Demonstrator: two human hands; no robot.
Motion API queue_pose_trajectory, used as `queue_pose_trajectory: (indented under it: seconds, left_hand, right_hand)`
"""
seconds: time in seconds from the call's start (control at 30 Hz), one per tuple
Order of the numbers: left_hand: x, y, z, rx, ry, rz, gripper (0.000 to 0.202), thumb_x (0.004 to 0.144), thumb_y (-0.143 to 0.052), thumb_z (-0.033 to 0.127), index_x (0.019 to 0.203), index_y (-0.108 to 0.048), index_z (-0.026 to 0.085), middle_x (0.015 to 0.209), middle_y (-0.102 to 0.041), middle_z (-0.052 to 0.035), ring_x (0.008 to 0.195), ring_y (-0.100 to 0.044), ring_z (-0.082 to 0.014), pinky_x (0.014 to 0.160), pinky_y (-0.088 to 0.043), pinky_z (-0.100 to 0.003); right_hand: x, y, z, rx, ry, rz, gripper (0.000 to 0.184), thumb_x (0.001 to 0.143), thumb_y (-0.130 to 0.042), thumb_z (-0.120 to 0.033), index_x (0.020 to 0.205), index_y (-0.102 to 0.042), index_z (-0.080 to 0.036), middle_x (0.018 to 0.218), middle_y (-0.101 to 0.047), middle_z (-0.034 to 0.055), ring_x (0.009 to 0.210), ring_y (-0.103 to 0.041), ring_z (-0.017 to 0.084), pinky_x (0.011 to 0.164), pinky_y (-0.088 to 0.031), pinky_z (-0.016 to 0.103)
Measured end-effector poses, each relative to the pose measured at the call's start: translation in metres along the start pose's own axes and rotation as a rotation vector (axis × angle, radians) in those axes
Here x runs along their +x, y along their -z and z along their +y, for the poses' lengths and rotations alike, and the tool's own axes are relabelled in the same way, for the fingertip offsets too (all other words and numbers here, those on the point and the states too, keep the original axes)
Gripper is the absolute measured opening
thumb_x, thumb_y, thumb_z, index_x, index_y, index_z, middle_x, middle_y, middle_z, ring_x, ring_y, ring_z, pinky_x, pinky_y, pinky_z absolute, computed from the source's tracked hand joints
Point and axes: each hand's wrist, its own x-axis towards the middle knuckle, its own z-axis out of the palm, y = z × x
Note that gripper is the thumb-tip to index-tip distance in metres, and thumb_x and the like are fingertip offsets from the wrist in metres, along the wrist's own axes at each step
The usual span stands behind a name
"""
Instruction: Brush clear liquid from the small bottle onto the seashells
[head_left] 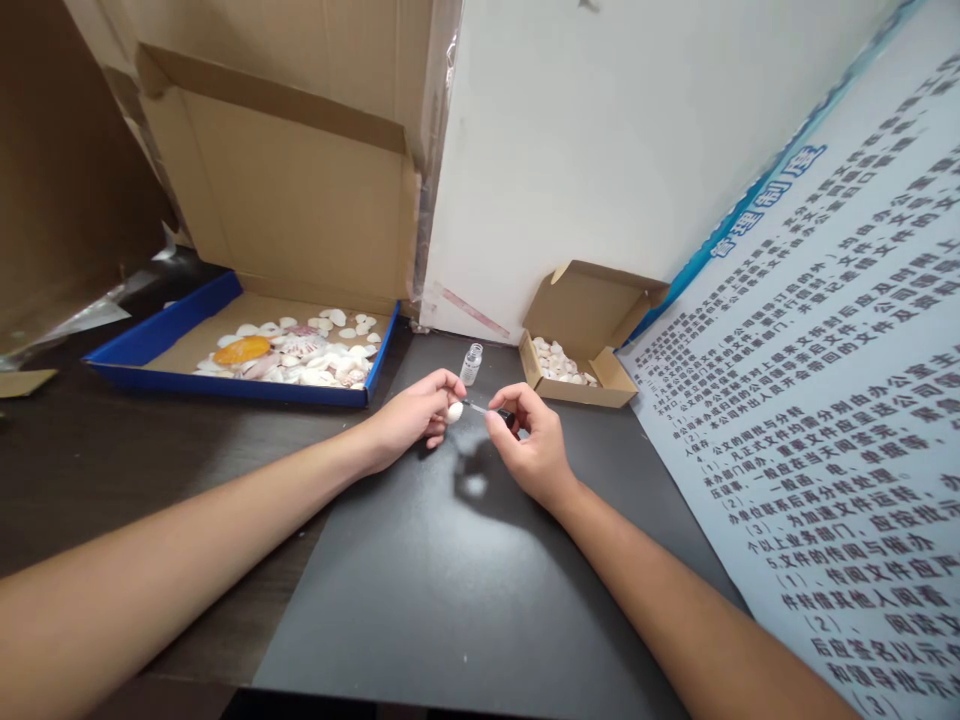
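Between the fingers of my left hand (418, 415) is a small white seashell (454, 411). My right hand (531, 440) pinches the black cap of a small brush applicator (508, 417). Its thin stem points left, with the tip by the shell; whether they touch I cannot tell. Just behind my hands a small clear glass bottle (471, 365) stands upright with its neck uncapped and a white label on it. Both hands are raised over a dark grey mat (420, 590), which carries their shadow.
A blue-edged cardboard box (225, 385) at the left holds many white shells and an orange shell (241, 350), its lid raised. A smaller open carton (615, 390) of shells (559, 362) sits back right. A printed board (847, 400) leans along the right; a white panel (577, 150) closes the back.
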Motion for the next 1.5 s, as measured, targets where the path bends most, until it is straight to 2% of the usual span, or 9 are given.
queue_pose_trajectory:
  seconds: [0.2,0.37,0.53,0.7,1.03,1.27,1.33,1.5]
  left_hand:
    - [0.0007,0.0004,-0.0001,0.003,-0.001,-0.01,0.013,0.074,-0.048,0.012,0.085,-0.048,0.02,0.058,-0.035,0.0074,0.042,-0.025,-0.006,0.041,-0.03,-0.017]
    - [0.0009,0.0001,-0.0005,0.025,0.006,-0.01,0.012,0.075,-0.047,0.013,0.086,-0.048,0.019,0.059,-0.037,0.0068,0.043,-0.025,-0.0058,0.041,-0.03,-0.017]
    - [0.0003,0.0003,-0.0002,0.032,-0.001,-0.014,0.012,0.075,-0.047,0.014,0.085,-0.048,0.02,0.059,-0.035,0.0071,0.043,-0.026,-0.0061,0.041,-0.03,-0.017]
    - [0.001,0.0006,-0.0003,0.033,-0.002,-0.018,0.018,0.07,-0.046,0.011,0.086,-0.048,0.019,0.062,-0.038,0.0064,0.044,-0.026,-0.0056,0.041,-0.031,-0.018]
    - [0.0004,0.0012,0.0004,0.047,0.002,-0.026,0.016,0.072,-0.046,0.011,0.086,-0.047,0.019,0.06,-0.036,0.0074,0.045,-0.026,-0.0059,0.042,-0.031,-0.018]
    - [-0.0002,0.0007,0.0005,0.074,-0.003,-0.024,0.013,0.075,-0.046,0.012,0.086,-0.047,0.019,0.057,-0.033,0.0078,0.045,-0.025,-0.006,0.042,-0.031,-0.018]
    - [-0.0001,0.0004,0.0005,0.072,0.002,-0.02,0.011,0.077,-0.046,0.013,0.086,-0.047,0.019,0.057,-0.032,0.0077,0.045,-0.025,-0.0061,0.042,-0.031,-0.018]
    - [0.0002,-0.0003,0.0015,0.051,0.008,-0.005,0.018,0.07,-0.046,0.008,0.086,-0.048,0.018,0.063,-0.039,0.0059,0.045,-0.026,-0.0052,0.042,-0.031,-0.018]
  right_hand:
    - [0.0002,0.0001,0.0004,-0.006,0.021,-0.025,0.007,0.08,-0.057,-0.026,0.083,-0.055,-0.021,0.066,-0.051,-0.0032,0.052,-0.04,0.01,0.05,-0.036,0.024]
    - [0.001,0.0006,0.0003,-0.011,0.012,0.031,0.005,0.08,-0.056,-0.025,0.082,-0.055,-0.02,0.066,-0.051,-0.0028,0.052,-0.037,0.01,0.05,-0.035,0.024]
    - [0.0006,0.0003,-0.0006,-0.005,0.017,-0.017,0.006,0.079,-0.056,-0.024,0.083,-0.055,-0.021,0.069,-0.053,-0.0023,0.053,-0.039,0.01,0.051,-0.036,0.024]
    - [0.0014,-0.0005,0.0006,-0.014,-0.011,0.033,0.006,0.08,-0.056,-0.025,0.082,-0.055,-0.02,0.068,-0.052,-0.0024,0.052,-0.036,0.009,0.05,-0.034,0.024]
    - [-0.0001,0.0007,0.0006,0.064,0.048,-0.03,0.006,0.08,-0.056,-0.023,0.085,-0.055,-0.02,0.069,-0.049,-0.0024,0.057,-0.041,0.011,0.051,-0.034,0.024]
    - [-0.0018,0.0024,-0.0007,0.119,0.067,-0.072,0.006,0.082,-0.056,-0.024,0.087,-0.055,-0.02,0.062,-0.043,-0.005,0.054,-0.039,0.011,0.05,-0.033,0.023]
    - [-0.0011,0.0016,-0.0001,0.09,0.056,-0.055,0.005,0.082,-0.056,-0.023,0.085,-0.055,-0.02,0.063,-0.044,-0.0047,0.054,-0.039,0.01,0.05,-0.033,0.023]
    - [0.002,-0.0009,0.0018,0.004,0.011,0.043,0.006,0.082,-0.056,-0.025,0.08,-0.055,-0.019,0.065,-0.049,-0.0034,0.053,-0.037,0.009,0.05,-0.033,0.023]
